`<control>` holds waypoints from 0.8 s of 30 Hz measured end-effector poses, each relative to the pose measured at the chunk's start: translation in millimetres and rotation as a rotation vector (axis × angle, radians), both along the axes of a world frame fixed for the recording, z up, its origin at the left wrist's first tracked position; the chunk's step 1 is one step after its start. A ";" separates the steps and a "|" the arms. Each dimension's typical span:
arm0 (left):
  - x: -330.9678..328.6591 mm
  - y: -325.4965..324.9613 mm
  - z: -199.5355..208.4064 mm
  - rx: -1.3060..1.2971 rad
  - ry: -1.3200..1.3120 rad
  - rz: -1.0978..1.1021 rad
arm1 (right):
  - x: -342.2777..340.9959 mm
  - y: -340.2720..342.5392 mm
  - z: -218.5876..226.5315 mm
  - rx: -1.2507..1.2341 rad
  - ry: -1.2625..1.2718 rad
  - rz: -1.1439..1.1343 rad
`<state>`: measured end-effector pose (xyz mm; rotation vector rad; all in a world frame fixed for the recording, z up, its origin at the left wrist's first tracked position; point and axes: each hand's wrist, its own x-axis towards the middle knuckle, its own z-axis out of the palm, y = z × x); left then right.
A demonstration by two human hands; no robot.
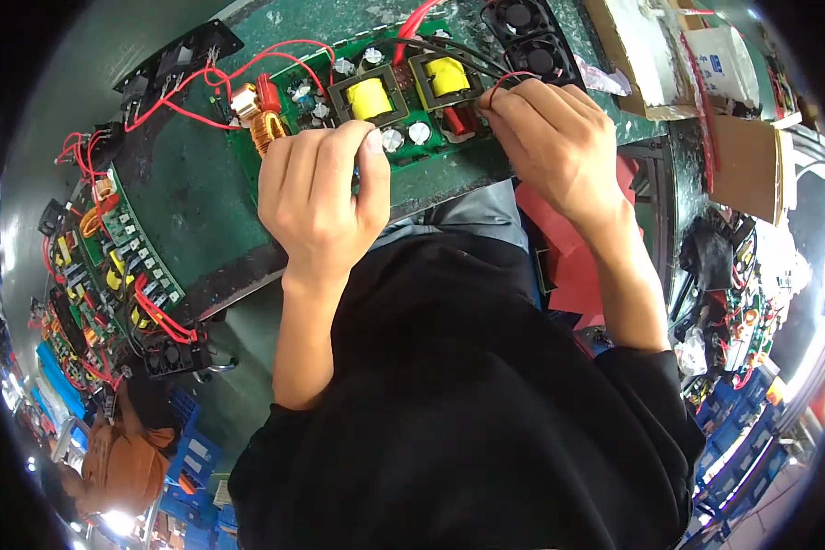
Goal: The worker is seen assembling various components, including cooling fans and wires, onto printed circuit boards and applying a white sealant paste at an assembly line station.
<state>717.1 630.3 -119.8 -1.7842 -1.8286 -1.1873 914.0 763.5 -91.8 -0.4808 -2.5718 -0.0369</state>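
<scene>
A green circuit board (411,163) lies on the bench before me, carrying two yellow-wrapped transformers (370,98), several round capacitors (392,139) and a copper-wound coil (268,130). My left hand (321,192) is closed at the board's front edge beside the coil, fingers curled down and thumb next to the index finger. Whatever those fingers grip is hidden beneath them. At the board's right end my right hand (559,137) pinches a thin red wire (515,75), which loops up from the fingertips. Black cables (467,57) run across the board toward a pair of black fans (541,60).
Red wires (188,108) link the board to a black panel (181,57) at the back left. More boards (137,243) line the bench's left side. Cardboard boxes (752,170) and a white tub (720,66) stand right. A person in orange (128,467) is lower left.
</scene>
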 end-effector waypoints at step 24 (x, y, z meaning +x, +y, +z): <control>-1.5 -3.0 -3.6 0.018 0.033 -0.011 | 25.3 -28.4 16.7 -0.397 0.081 -0.126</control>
